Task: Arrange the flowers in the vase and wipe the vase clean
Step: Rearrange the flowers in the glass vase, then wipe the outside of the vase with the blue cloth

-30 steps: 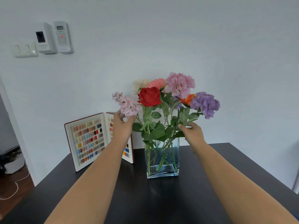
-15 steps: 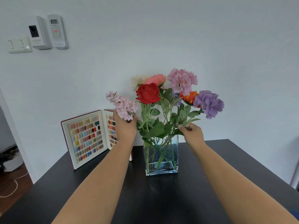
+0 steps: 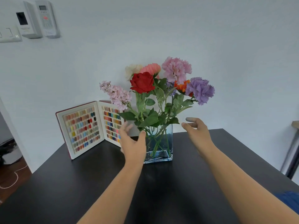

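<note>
A square blue-tinted glass vase (image 3: pixel 162 143) stands on the black table (image 3: pixel 80 191), holding a bunch of flowers (image 3: pixel 161 88): a red rose, pink and purple carnations, an orange bloom and a pale pink sprig leaning left. My left hand (image 3: pixel 132 143) is open beside the vase's left wall, its thumb close to the rim; whether it touches the glass I cannot tell. My right hand (image 3: pixel 196 133) hovers open to the right of the vase, apart from it, fingers spread. Neither hand holds anything.
An open red book of coloured nail samples (image 3: pixel 85 128) stands upright behind and left of the vase, against the white wall. A switch, a control panel and a remote holder (image 3: pixel 32 20) are on the wall at upper left. Something blue (image 3: pixel 289 201) shows at the lower right edge.
Both hands have let go of the flowers and dropped lower. The left hand left the pale pink sprig and sits by the vase; the right hand drew away to the right.
</note>
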A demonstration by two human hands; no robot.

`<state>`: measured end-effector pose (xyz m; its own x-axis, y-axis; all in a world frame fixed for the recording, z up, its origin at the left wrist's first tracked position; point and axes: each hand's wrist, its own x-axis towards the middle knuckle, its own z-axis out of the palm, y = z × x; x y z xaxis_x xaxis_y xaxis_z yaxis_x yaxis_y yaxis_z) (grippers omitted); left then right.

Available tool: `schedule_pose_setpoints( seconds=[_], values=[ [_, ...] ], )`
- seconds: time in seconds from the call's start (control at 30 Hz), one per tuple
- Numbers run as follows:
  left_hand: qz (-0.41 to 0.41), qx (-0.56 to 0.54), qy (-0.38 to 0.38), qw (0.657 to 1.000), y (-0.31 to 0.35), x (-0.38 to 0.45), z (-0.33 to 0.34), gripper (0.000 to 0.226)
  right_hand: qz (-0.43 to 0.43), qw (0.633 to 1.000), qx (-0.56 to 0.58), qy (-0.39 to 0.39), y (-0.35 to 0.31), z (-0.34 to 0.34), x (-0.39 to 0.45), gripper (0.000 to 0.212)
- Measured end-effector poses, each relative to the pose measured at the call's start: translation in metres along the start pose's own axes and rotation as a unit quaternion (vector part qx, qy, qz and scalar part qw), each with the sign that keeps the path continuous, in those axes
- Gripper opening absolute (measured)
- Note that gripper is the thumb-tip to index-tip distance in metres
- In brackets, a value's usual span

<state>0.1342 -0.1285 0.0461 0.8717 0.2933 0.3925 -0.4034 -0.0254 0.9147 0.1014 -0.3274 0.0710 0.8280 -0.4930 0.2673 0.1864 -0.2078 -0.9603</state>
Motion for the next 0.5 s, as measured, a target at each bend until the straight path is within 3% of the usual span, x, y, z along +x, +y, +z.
schedule_pose_setpoints(
  seconds=[0.27,0.4,0.5],
  values=[
    [0.134,0.084,-0.142,0.977,0.002,-0.074,0.025,0.044,-0.084,0.986,-0.146,0.002,-0.007,-0.081,-0.040,0.020],
    [0.149,0.128,-0.231,0.953,-0.003,-0.110,0.046,0.042,-0.091,0.969,-0.231,-0.008,0.008,-0.139,-0.059,0.021],
    [0.142,0.161,-0.313,0.925,-0.008,-0.141,0.063,0.041,-0.047,0.940,-0.336,-0.018,0.035,-0.186,-0.069,0.018]
  ],
)
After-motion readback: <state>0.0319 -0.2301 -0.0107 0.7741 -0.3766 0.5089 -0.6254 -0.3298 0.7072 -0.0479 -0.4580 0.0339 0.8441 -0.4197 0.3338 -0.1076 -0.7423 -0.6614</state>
